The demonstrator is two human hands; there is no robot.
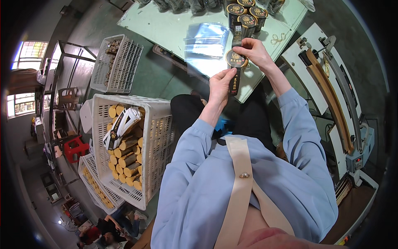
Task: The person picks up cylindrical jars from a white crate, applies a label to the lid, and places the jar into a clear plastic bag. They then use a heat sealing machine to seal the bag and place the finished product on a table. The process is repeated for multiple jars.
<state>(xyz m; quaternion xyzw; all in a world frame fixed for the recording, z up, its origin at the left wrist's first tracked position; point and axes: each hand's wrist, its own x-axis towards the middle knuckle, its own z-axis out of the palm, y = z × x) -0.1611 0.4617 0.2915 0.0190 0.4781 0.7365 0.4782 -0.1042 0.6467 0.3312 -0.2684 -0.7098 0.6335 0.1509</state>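
Over the table's near edge, a black paper sleeve strip (235,85) with light lettering lies lengthwise across a black cup with a round gold-rimmed lid (233,58). My left hand (222,86) pinches the strip just below the lid, thumb on top. At the lid's upper right, my right hand (255,52) is closed with thumb and forefinger on the strip's upper part. The cup's sides are mostly hidden under the lid and my fingers. Beyond my hands stand several similar black cups (258,12) with gold-rimmed lids.
Clear plastic bags (204,41) lie on the pale green table (166,31), with rubber bands (278,38) to the right. On my left, a white crate (159,120) holds yellow-ended cylinders and a bundle of strips (123,126). A sealing machine (331,95) stands at my right.
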